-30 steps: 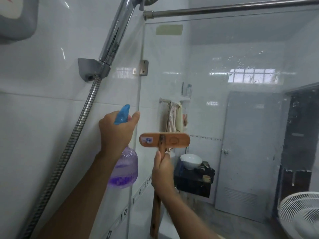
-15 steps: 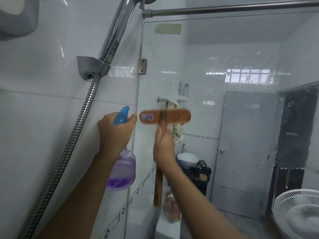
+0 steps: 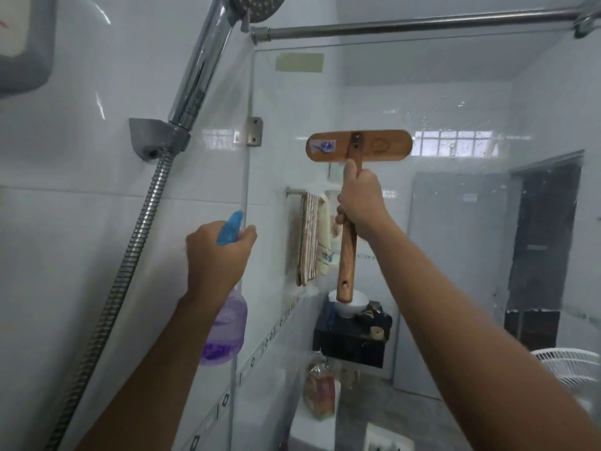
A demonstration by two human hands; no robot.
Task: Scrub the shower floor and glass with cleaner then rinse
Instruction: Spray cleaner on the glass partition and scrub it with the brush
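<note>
Scrubbing glass (image 3: 448, 242): right grip (image 3: 361, 200) clamped round brush (image 3: 359, 145) handle, head just above, best pressed flat; left grip (image 3: 218, 252) clutching spray bottle (image 3: 224, 330).

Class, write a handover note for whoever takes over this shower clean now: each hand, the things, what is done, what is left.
Left hand grips the spray bottle.
Right hand grips the brush, its head high at the glass.
Done: droplets on the glass; how much is scrubbed cannot be told.
Left: scrub glass and floor (out of view), then rinse; shower head sits in its holder.
</note>
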